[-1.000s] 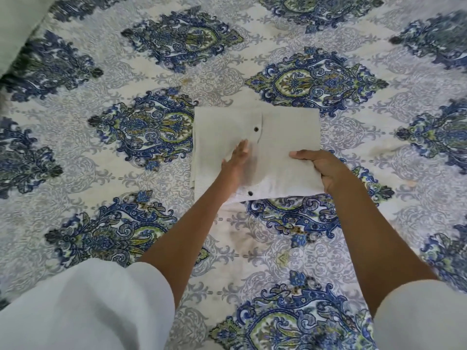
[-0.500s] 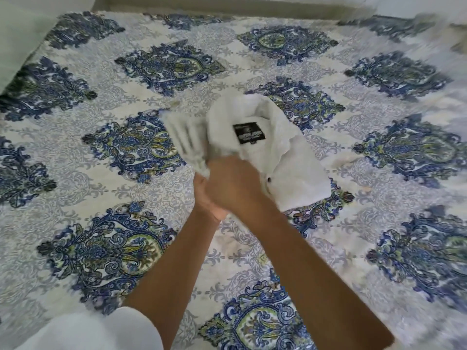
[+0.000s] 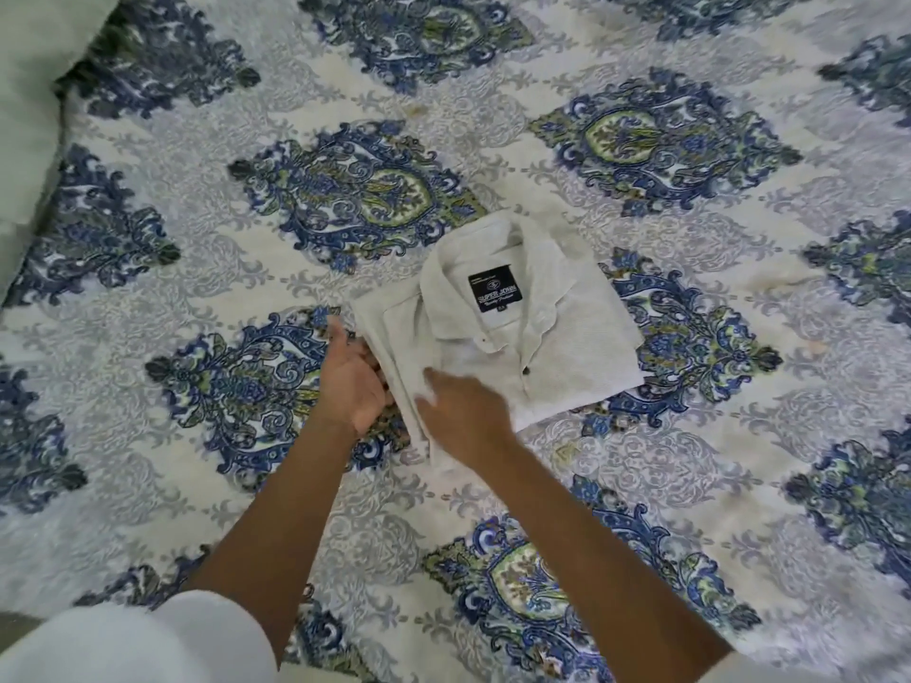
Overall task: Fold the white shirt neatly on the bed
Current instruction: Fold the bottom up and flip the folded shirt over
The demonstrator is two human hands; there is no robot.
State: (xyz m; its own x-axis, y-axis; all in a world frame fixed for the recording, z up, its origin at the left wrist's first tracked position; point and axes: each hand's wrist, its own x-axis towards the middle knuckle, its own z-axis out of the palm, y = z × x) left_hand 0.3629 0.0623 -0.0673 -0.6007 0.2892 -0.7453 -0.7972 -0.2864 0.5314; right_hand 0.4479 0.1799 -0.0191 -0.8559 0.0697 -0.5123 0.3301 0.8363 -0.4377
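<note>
Where the frame starts, nearest the wearer, a white sleeve [image 3: 138, 638] covers the left arm at the bottom edge. Both bare forearms run up toward the middle of the bed.

Left hand [image 3: 352, 382]: set against the left folded edge of the white shirt [image 3: 542, 347]. Thumb raised and apart from the rest. Fingertips tucked out of sight at that edge; cannot tell whether they clamp the cloth or only lie beneath it.

Right hand [image 3: 468, 416]: lies flat on the shirt's near left corner, fingers stretched forward and slightly spread, pressing the fabric. Somewhat blurred.

Shirt lies folded into a compact rectangle on the bedspread [image 3: 739, 460], near the centre of the bed. It is collar side up, collar on the far side, the whole slightly skewed. Black label [image 3: 494, 293] shows inside the collar. One dark button [image 3: 526, 371] on the placket.

Bedspread: white with blue-green medallions.

Farthest, upper left: pale green pillow [image 3: 24, 140] lying over the bedspread's edge.
</note>
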